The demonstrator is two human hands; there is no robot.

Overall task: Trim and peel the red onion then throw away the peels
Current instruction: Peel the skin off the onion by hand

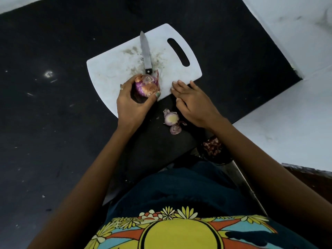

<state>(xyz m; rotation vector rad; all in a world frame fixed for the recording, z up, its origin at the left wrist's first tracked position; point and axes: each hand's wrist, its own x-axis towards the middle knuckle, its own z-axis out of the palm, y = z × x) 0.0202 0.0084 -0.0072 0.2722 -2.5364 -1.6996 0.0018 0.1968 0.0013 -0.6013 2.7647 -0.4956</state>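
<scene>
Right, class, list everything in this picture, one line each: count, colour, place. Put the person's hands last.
black worktop: one, black, under everything
white plastic cutting board: one, white, stained, on the worktop
steel knife with black handle: one, silver and black, lying on the board
partly peeled red onion: one, purple with brown skin, over the board's near edge
trimmed onion ends: two, purple and pale, on the worktop beside the board
dark container of onion peels: one, reddish scraps inside, by the right forearm
left hand: one, grips the onion
right hand: one, flat, fingertips on the board's near edge
</scene>
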